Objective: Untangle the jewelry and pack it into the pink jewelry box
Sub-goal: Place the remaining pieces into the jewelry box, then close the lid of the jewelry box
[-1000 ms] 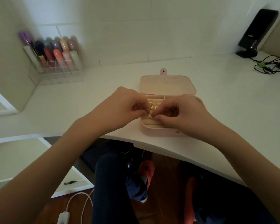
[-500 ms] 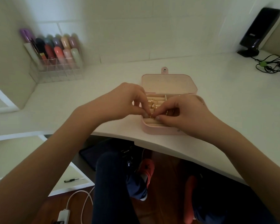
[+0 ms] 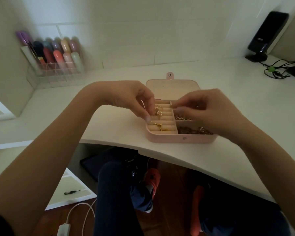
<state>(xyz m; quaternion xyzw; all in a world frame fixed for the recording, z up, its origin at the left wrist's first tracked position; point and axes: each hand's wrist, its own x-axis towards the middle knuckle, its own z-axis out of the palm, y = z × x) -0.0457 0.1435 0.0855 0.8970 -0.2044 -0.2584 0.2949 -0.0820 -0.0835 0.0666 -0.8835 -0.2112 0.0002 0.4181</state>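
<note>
Over the open pink jewelry box (image 3: 180, 139) on the worktop (image 3: 119, 126), the left hand (image 3: 134, 97) is pinching gold jewelry (image 3: 157, 111) above the ring rolls while the right hand (image 3: 206, 108) is pinching something too fine to see, so untangling seems in hand and next is gentle pulling apart.

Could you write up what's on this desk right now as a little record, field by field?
box: pink jewelry box, lid open, near the desk edge
ring rolls: gold pieces lie on them
right compartments: jewelry already in them
left hand: fingers curled, pinching gold jewelry over the rolls
right hand: fingers pinched together over the box; what they hold is too small to tell
far left: clear organizer of coloured tubes
far right: black speaker, cables
</note>
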